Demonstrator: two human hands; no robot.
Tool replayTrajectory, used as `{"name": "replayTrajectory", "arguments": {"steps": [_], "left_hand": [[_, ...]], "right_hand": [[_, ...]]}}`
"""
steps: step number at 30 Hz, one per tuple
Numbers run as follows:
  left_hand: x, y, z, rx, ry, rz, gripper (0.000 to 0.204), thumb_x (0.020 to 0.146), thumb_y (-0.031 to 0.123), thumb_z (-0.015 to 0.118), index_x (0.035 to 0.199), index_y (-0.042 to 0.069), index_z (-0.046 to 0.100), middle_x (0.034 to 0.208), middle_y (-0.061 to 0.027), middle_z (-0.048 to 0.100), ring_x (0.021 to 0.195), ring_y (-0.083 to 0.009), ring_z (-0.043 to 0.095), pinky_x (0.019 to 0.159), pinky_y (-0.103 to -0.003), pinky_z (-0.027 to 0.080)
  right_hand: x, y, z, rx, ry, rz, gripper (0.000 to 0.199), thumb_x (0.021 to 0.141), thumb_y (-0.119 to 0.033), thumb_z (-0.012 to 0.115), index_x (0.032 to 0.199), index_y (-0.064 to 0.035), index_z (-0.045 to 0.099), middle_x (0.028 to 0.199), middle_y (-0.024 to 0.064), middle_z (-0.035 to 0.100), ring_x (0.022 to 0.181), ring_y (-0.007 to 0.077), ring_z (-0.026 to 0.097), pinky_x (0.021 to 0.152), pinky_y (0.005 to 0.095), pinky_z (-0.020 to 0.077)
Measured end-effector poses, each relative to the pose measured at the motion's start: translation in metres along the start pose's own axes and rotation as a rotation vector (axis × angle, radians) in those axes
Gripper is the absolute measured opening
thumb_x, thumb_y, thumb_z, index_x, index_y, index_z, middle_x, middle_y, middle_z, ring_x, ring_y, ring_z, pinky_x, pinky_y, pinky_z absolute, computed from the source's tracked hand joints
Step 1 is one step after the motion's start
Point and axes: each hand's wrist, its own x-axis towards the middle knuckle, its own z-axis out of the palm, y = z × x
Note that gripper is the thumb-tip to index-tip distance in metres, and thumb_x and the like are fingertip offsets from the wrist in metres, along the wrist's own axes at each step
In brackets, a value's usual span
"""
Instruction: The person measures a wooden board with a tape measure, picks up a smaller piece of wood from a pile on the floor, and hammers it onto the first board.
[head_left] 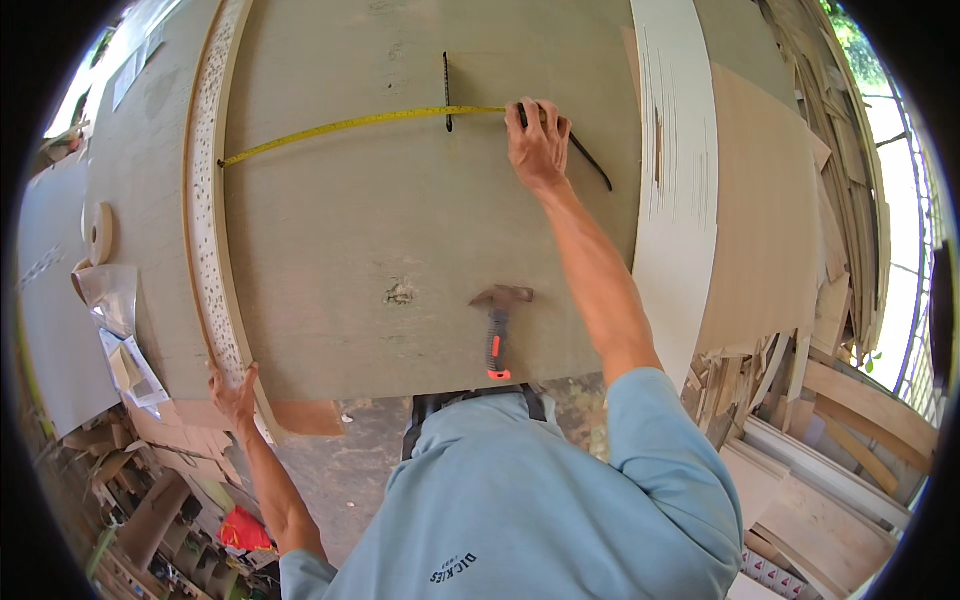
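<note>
My right hand (541,145) is closed around a tape measure, whose case is mostly hidden by the fingers. Its yellow blade (370,120) runs left across the grey-green worktop (330,250) and meets the inner edge of a long white speckled board (207,160). A thin black strap (592,163) trails from beside the right hand. At the near end of that board, my left hand (235,398) grips it with fingers at both edges. A slim black rod-like piece (446,75) lies partly under the blade. Nearer me rests a claw hammer (498,330) with a black and red handle.
A long white panel (680,180) lies along the right side. Stacked boards (845,180) and timber offcuts (850,450) stand beyond it. At left are a roll of edging tape (101,233), clear plastic (110,295) and cluttered scraps below; a red bag-like item (243,530) sits there.
</note>
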Motion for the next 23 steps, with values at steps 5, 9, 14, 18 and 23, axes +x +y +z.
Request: {"name": "replayTrajectory", "arguments": {"steps": [5, 9, 14, 18, 23], "left_hand": [[-0.0008, 0.0015, -0.0009, 0.011, -0.008, -0.016, 0.105, 0.059, 0.043, 0.084, 0.144, 0.003, 0.038, 0.125, -0.0228, 0.053, 0.114, -0.0383, 0.055, 0.097, -0.044, 0.045], [-0.0003, 0.0054, -0.0050, 0.007, -0.026, -0.014, 0.106, 0.058, 0.043, 0.084, 0.145, 0.003, 0.037, 0.125, -0.0232, 0.053, 0.113, -0.0386, 0.055, 0.096, -0.044, 0.045], [0.0018, 0.0038, -0.0043, -0.005, -0.040, -0.010, 0.106, 0.059, 0.041, 0.084, 0.145, 0.001, 0.036, 0.126, -0.0250, 0.052, 0.114, -0.0399, 0.054, 0.096, -0.044, 0.045], [0.0030, 0.0021, -0.0020, -0.018, -0.030, 0.002, 0.105, 0.059, 0.037, 0.085, 0.143, -0.002, 0.037, 0.129, -0.0260, 0.050, 0.117, -0.0403, 0.052, 0.097, -0.043, 0.044], [0.0042, -0.0025, 0.0017, -0.063, -0.024, -0.015, 0.103, 0.060, 0.034, 0.085, 0.143, -0.002, 0.037, 0.133, -0.0252, 0.048, 0.121, -0.0402, 0.049, 0.101, -0.043, 0.042]], "right_hand": [[0.0007, -0.0001, -0.0006, 0.006, 0.003, 0.000, 0.030, 0.081, -0.006, 0.059, 0.111, -0.0094, 0.056, 0.118, 0.0081, 0.052, 0.112, 0.0282, 0.046, 0.080, 0.0474, 0.0402], [0.0016, -0.0014, -0.0026, 0.003, 0.014, 0.008, 0.029, 0.081, -0.006, 0.059, 0.110, -0.0091, 0.057, 0.118, 0.0078, 0.052, 0.112, 0.0283, 0.046, 0.080, 0.0474, 0.0402], [0.0017, -0.0017, -0.0021, 0.005, 0.020, 0.013, 0.028, 0.083, -0.007, 0.058, 0.110, -0.0089, 0.057, 0.117, 0.0078, 0.053, 0.113, 0.0279, 0.046, 0.080, 0.0472, 0.0403], [0.0014, -0.0023, -0.0010, 0.003, 0.018, 0.013, 0.028, 0.083, -0.007, 0.058, 0.111, -0.0089, 0.058, 0.117, 0.0079, 0.054, 0.113, 0.0276, 0.046, 0.080, 0.0470, 0.0403], [0.0014, -0.0023, 0.0034, 0.010, 0.030, 0.011, 0.027, 0.083, -0.007, 0.058, 0.111, -0.0090, 0.058, 0.117, 0.0078, 0.054, 0.113, 0.0276, 0.047, 0.080, 0.0472, 0.0402]]}}
